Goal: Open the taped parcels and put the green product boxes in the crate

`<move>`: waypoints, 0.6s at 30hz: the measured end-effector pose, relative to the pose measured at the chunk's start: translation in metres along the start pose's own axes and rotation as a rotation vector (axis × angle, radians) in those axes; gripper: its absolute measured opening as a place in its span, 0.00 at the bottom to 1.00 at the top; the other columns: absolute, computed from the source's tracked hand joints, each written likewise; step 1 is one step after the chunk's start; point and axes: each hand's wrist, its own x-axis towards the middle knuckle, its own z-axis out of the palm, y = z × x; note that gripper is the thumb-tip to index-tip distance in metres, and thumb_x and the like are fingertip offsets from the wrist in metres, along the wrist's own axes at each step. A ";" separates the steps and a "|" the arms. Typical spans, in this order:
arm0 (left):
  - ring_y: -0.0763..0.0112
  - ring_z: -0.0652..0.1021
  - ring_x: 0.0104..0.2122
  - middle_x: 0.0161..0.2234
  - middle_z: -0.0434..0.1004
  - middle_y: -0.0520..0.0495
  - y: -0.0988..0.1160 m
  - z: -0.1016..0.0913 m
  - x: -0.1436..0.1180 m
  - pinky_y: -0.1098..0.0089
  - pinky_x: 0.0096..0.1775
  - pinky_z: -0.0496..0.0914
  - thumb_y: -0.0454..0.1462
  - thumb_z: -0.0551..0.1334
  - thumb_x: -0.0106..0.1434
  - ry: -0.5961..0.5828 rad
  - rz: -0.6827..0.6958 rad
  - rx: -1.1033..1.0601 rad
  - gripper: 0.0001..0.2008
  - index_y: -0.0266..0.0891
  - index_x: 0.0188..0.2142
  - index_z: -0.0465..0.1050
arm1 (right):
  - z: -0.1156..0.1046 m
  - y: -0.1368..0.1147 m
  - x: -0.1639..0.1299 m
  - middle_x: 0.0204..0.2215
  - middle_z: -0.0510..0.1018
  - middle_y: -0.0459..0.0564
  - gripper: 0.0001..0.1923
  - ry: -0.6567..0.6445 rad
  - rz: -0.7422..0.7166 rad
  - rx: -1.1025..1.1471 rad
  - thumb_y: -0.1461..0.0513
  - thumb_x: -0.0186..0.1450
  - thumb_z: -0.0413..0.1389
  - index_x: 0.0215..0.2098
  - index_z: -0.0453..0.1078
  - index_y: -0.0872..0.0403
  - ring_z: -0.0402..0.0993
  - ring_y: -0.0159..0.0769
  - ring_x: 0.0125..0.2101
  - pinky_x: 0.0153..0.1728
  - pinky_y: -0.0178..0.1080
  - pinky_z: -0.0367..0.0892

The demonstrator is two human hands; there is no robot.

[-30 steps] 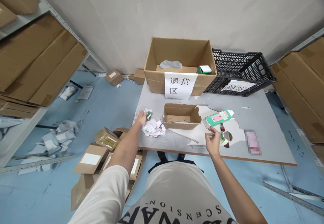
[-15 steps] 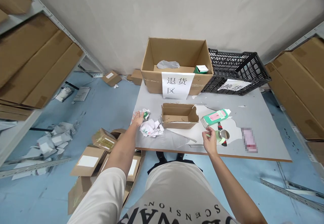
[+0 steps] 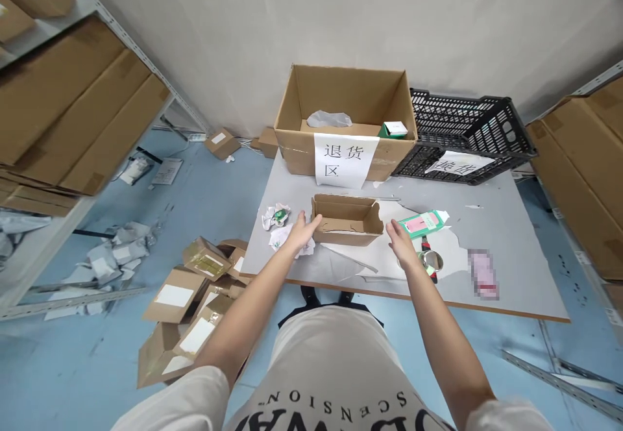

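Both hands flank a small open box (image 3: 346, 221) on the tabletop (image 3: 511, 236), its long axis running left to right: left hand (image 3: 302, 234) at one end, right hand (image 3: 400, 241) near the other, fingers spread, empty.

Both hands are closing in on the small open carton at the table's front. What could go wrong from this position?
The small carton has a torn front wall, so a squeeze between the left hand and right hand might buckle it. The right hand is close to the tape roll and green box and could knock them. The crumpled paper under the left hand might get swept off the table edge.
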 end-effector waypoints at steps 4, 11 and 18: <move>0.55 0.74 0.47 0.46 0.75 0.37 0.004 0.026 -0.005 0.62 0.44 0.67 0.41 0.62 0.55 -0.133 -0.112 -0.097 0.21 0.35 0.48 0.69 | 0.008 -0.031 0.022 0.57 0.67 0.54 0.29 -0.182 0.172 -0.023 0.43 0.59 0.51 0.53 0.68 0.48 0.65 0.49 0.54 0.49 0.52 0.64; 0.69 0.75 0.34 0.34 0.76 0.47 -0.024 0.023 -0.016 0.72 0.36 0.67 0.27 0.58 0.44 -0.187 0.039 -0.130 0.24 0.34 0.44 0.68 | 0.019 -0.006 0.021 0.40 0.79 0.50 0.23 -0.275 -0.001 -0.035 0.59 0.56 0.51 0.50 0.69 0.53 0.75 0.38 0.37 0.36 0.40 0.71; 0.74 0.72 0.28 0.31 0.72 0.50 -0.039 0.022 -0.028 0.76 0.28 0.65 0.26 0.61 0.41 -0.204 0.064 -0.130 0.31 0.36 0.48 0.64 | 0.016 0.019 0.015 0.38 0.79 0.50 0.28 -0.236 -0.049 -0.063 0.62 0.55 0.47 0.55 0.65 0.55 0.75 0.36 0.33 0.33 0.38 0.71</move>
